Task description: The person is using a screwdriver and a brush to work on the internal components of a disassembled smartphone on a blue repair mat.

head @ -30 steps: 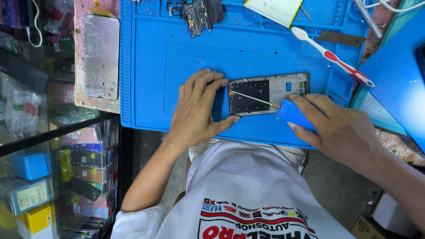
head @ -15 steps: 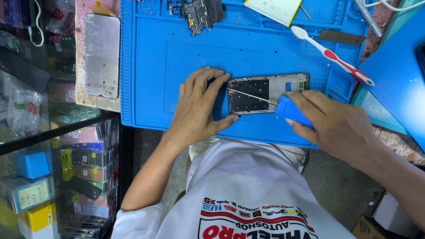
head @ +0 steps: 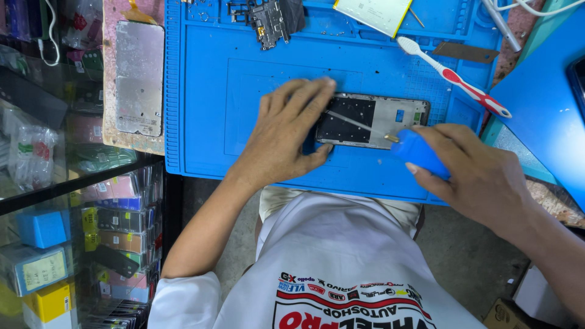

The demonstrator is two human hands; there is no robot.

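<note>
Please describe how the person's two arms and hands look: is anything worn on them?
Both hands, the left hand and the right hand, are bare: no gloves, rings or watch show. The forearms are uncovered. A short white sleeve covers the left upper arm; the right arm's sleeve is out of view.

A blue work mat [head: 201, 122] covers the bench; to the left a glass display case [head: 55, 201] holds stacked small boxes in many colours. Grey concrete floor [head: 463, 256] shows below, under bright, even light
</note>
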